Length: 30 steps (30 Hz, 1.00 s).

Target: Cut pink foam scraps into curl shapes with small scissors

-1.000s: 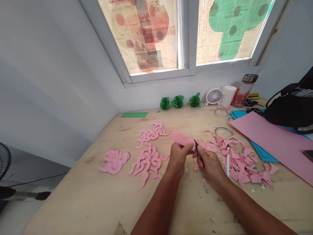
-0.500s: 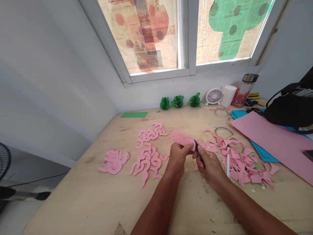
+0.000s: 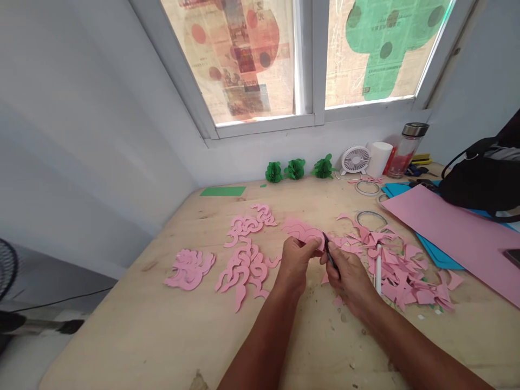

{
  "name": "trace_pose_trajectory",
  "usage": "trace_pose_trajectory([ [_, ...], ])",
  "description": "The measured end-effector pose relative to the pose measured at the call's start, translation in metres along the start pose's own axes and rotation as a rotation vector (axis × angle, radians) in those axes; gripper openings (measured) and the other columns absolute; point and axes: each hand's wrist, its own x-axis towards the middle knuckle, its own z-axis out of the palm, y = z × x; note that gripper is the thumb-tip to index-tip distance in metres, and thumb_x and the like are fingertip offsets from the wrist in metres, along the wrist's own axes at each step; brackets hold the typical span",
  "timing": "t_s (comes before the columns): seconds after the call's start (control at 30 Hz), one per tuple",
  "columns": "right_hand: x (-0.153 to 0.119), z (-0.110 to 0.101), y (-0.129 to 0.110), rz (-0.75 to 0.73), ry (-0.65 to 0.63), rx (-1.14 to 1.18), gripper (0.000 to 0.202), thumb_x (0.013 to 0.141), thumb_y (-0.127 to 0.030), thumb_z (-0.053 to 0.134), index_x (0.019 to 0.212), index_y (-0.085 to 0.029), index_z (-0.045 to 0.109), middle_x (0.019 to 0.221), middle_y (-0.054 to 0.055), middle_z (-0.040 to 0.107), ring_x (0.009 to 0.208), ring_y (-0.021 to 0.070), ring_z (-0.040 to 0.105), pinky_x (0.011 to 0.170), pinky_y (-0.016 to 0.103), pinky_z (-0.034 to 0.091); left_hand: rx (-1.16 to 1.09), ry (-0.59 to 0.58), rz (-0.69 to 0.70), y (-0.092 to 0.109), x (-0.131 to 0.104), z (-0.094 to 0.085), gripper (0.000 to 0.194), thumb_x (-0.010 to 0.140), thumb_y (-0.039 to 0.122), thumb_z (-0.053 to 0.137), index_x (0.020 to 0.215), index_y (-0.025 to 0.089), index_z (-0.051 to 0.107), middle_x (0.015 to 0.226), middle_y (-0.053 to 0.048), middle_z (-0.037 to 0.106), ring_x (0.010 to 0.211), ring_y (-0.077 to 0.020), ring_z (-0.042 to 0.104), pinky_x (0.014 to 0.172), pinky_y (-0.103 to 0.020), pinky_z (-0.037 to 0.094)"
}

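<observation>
A piece of pink paper (image 3: 298,227) with curved lines on it is pinched in my left hand (image 3: 297,257), above the middle of the table. Dark scissors (image 3: 331,255) are gripped in my right hand (image 3: 347,271), their blades at the right edge of that paper. Left of my hands lie curly pink paper cutouts (image 3: 240,265), with more wavy cutouts (image 3: 251,222) just behind them. Farther left is a stack of pink cutouts (image 3: 190,269). Pink paper scraps (image 3: 406,276) are heaped to the right of my right hand, and a white pen (image 3: 378,269) lies among them.
Tape rings (image 3: 371,219) lie behind the scraps. Pink sheets (image 3: 450,233) over blue sheets (image 3: 441,259) and a black bag (image 3: 481,179) occupy the right side. Along the wall stand green paper figures (image 3: 296,169), a small fan (image 3: 356,160) and a glass bottle (image 3: 408,151).
Almost nothing differs. Both hands, the paper and the scissors keep nearly the same position; the view has shifted very slightly.
</observation>
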Motion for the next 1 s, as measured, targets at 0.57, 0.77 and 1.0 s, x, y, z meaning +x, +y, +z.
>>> trace_pose_trajectory([
  [0.57,0.0041,-0.0042,0.0038,-0.006,0.004,-0.045,0.042,0.073,-0.056,0.055,0.064,-0.015,0.054,0.037,-0.009,0.032,0.030,0.0024,0.018,0.033,0.019,0.010,-0.051,0.240,0.015,-0.0058,0.0057,0.0011,0.021,0.059,0.029,0.067,0.058,0.011,0.055,0.054,0.001,0.051,0.053,-0.0102,0.050,0.062,-0.027,0.045],
  [0.77,0.0025,-0.0015,0.0024,-0.012,0.016,-0.072,0.042,0.073,-0.055,0.055,0.062,-0.015,0.054,0.037,-0.009,0.032,0.031,0.0035,0.019,0.034,0.019,0.013,-0.025,0.267,0.018,-0.0031,0.0058,0.0013,0.020,0.057,0.027,0.067,0.061,0.011,0.056,0.053,0.001,0.052,0.053,-0.0102,0.050,0.060,-0.027,0.044],
  [1.0,0.0033,-0.0029,0.0025,-0.003,0.006,-0.038,0.042,0.073,-0.056,0.055,0.064,-0.015,0.055,0.038,-0.009,0.032,0.031,0.0027,0.018,0.034,0.019,0.010,0.088,0.227,0.042,-0.0070,0.0074,-0.0018,0.020,0.060,0.027,0.065,0.055,0.012,0.053,0.053,0.001,0.050,0.053,-0.0089,0.046,0.060,-0.025,0.041],
])
